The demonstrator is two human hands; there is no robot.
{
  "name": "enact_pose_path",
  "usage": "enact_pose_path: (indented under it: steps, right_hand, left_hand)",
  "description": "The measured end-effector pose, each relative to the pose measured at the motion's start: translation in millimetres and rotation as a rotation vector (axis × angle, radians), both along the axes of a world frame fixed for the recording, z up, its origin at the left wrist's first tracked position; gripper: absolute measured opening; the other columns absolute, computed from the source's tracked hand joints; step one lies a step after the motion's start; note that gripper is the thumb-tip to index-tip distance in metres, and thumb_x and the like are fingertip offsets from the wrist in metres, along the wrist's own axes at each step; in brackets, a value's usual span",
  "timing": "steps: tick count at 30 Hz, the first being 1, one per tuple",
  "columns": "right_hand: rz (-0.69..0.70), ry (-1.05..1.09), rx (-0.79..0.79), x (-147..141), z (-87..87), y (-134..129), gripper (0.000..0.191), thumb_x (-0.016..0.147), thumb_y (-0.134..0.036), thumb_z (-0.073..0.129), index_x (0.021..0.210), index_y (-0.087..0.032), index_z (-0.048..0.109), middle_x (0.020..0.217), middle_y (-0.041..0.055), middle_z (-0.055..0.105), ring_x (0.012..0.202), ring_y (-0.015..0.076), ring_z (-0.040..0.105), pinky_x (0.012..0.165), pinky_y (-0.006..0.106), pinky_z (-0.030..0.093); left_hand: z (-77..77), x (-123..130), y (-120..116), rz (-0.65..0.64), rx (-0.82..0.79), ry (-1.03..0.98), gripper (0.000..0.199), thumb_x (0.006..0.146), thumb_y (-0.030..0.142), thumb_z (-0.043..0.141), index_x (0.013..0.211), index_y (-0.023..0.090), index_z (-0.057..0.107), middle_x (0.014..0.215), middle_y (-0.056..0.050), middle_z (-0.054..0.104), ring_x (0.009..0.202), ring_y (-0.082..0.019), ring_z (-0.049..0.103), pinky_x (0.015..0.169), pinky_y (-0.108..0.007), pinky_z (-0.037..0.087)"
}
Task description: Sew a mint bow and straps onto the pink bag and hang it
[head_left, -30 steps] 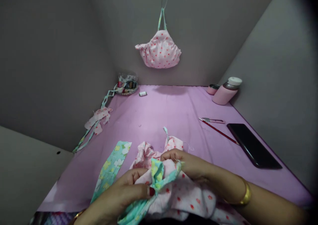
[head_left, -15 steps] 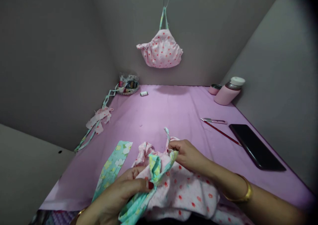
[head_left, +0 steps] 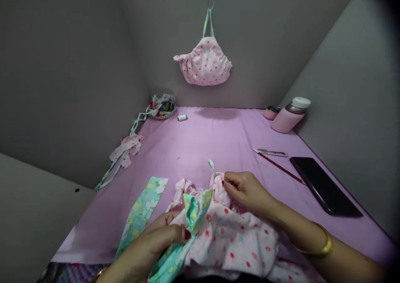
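Pink fabric with red dots (head_left: pixel 237 241) lies bunched at the near edge, joined to a green floral strip (head_left: pixel 196 212). My left hand (head_left: pixel 159 237) pinches the strip and the pink fabric between thumb and fingers. Just right of the strip's raised end, my right hand (head_left: pixel 245 189) is closed in a pinch above the pink fabric; whatever its fingertips hold is too small to make out. A flat green floral piece (head_left: pixel 142 212) lies to the left, partly behind my left hand.
Purple cloth (head_left: pixel 212 141) covers the table. On the right are a phone (head_left: pixel 325 187), a red pencil (head_left: pixel 281 166), small snips (head_left: pixel 273 152) and a pink bottle (head_left: pixel 288 118). Scraps (head_left: pixel 127 147) and a basket (head_left: pixel 162 109) sit left. A dotted pink item (head_left: pixel 206 64) hangs ahead.
My right hand has moved right, away from the strip's end, which now stands free. My left hand keeps its hold. The view has shifted slightly.
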State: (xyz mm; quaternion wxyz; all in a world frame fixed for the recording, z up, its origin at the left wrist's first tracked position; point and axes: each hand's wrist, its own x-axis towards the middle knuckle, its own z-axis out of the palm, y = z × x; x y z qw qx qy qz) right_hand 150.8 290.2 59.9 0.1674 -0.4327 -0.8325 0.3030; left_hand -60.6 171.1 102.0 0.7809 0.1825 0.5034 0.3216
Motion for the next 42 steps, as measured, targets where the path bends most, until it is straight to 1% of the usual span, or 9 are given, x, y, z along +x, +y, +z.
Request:
enact_pose_path:
  steps: [10, 16, 19, 22, 26, 30, 37, 40, 42]
  right_hand:
    - [-0.153, 0.016, -0.027, 40.3, -1.0, 24.0, 0.027, 0.079, -0.030, 0.040, 0.055, -0.019, 0.034, 0.050, -0.0049, 0.030, 0.049, 0.0098, 0.030, 0.048, 0.023, 0.022]
    - [-0.107, -0.034, -0.101, 56.9, -13.5, 35.6, 0.028, 0.079, -0.032, 0.041, 0.056, -0.019, 0.033, 0.052, -0.0048, 0.029, 0.050, 0.0105, 0.029, 0.048, 0.024, 0.020]
    - [-0.103, -0.004, -0.145, 61.0, -15.2, 38.8, 0.028, 0.081, -0.033, 0.040, 0.058, -0.019, 0.033, 0.054, -0.0051, 0.029, 0.051, 0.0103, 0.029, 0.048, 0.024, 0.021]
    - [-0.127, 0.037, -0.153, 65.2, -8.2, 42.6, 0.027, 0.082, -0.035, 0.039, 0.060, -0.019, 0.036, 0.056, -0.0050, 0.031, 0.052, 0.0101, 0.030, 0.049, 0.023, 0.023]
    - [-0.185, -0.106, 0.067, 64.7, 0.7, 43.9, 0.027, 0.082, -0.032, 0.039, 0.059, -0.018, 0.038, 0.054, -0.0037, 0.037, 0.052, 0.0110, 0.036, 0.051, 0.023, 0.024]
    - [-0.216, -0.254, 0.256, 54.5, -7.5, 37.0, 0.026, 0.082, -0.026, 0.039, 0.058, -0.018, 0.041, 0.051, -0.0020, 0.042, 0.051, 0.0119, 0.040, 0.052, 0.025, 0.022]
    - [-0.208, -0.297, 0.328, 46.8, -25.6, 29.8, 0.024, 0.084, -0.024, 0.040, 0.065, -0.017, 0.053, 0.061, 0.0032, 0.057, 0.056, 0.0147, 0.049, 0.054, 0.026, 0.022]
    - [-0.265, -0.265, 0.326, 46.7, -13.5, 29.2, 0.021, 0.084, -0.029, 0.043, 0.082, -0.017, 0.059, 0.059, 0.0013, 0.055, 0.055, 0.0145, 0.049, 0.054, 0.025, 0.024]
    - [-0.299, -0.114, 0.232, 42.4, 3.2, 23.7, 0.025, 0.083, -0.033, 0.048, 0.097, -0.015, 0.059, 0.056, -0.0021, 0.048, 0.051, 0.0124, 0.043, 0.053, 0.024, 0.026]
  left_hand:
    - [-6.9, -3.6, -3.0, 0.112, -0.034, -0.096, 0.013, 0.059, 0.007, 0.054, 0.067, 0.016, 0.059, 0.057, 0.005, 0.058, 0.052, -0.008, 0.049, 0.051, -0.019, 0.035]
    - [12.2, 2.5, 1.5, -0.024, 0.097, -0.161, 0.016, 0.061, 0.019, 0.067, 0.075, 0.015, 0.062, 0.062, 0.002, 0.055, 0.058, -0.011, 0.050, 0.064, -0.022, 0.040]
    - [17.3, -0.6, 2.1, -0.215, 0.231, -0.007, 0.027, 0.062, 0.036, 0.073, 0.076, 0.015, 0.061, 0.065, 0.002, 0.051, 0.058, -0.010, 0.043, 0.058, -0.020, 0.036]
    - [19.0, -6.8, 4.9, -0.376, 0.343, 0.133, 0.033, 0.069, 0.048, 0.065, 0.077, 0.016, 0.060, 0.066, 0.003, 0.044, 0.060, -0.010, 0.036, 0.055, -0.019, 0.030]
    - [27.0, -8.1, 10.6, -0.441, 0.405, 0.230, 0.037, 0.080, 0.052, 0.048, 0.073, 0.017, 0.056, 0.063, 0.004, 0.035, 0.057, -0.010, 0.029, 0.053, -0.021, 0.026]
    - [36.1, -2.1, 14.0, -0.541, 0.473, 0.320, 0.034, 0.080, 0.048, 0.051, 0.066, 0.018, 0.048, 0.058, 0.006, 0.027, 0.054, -0.010, 0.023, 0.048, -0.023, 0.019]
    - [45.4, 2.5, 17.9, -0.578, 0.693, 0.390, 0.026, 0.086, 0.041, 0.044, 0.079, 0.018, 0.055, 0.068, 0.004, 0.043, 0.061, -0.010, 0.037, 0.054, -0.021, 0.029]
    - [52.5, 3.0, 21.4, -0.576, 0.756, 0.398, 0.022, 0.086, 0.036, 0.046, 0.099, 0.023, 0.059, 0.088, 0.001, 0.058, 0.077, -0.013, 0.050, 0.066, -0.021, 0.037]
    - [56.3, 3.4, 24.6, -0.597, 0.807, 0.405, 0.025, 0.087, 0.035, 0.046, 0.107, 0.027, 0.059, 0.096, 0.001, 0.062, 0.085, -0.014, 0.053, 0.073, -0.022, 0.039]
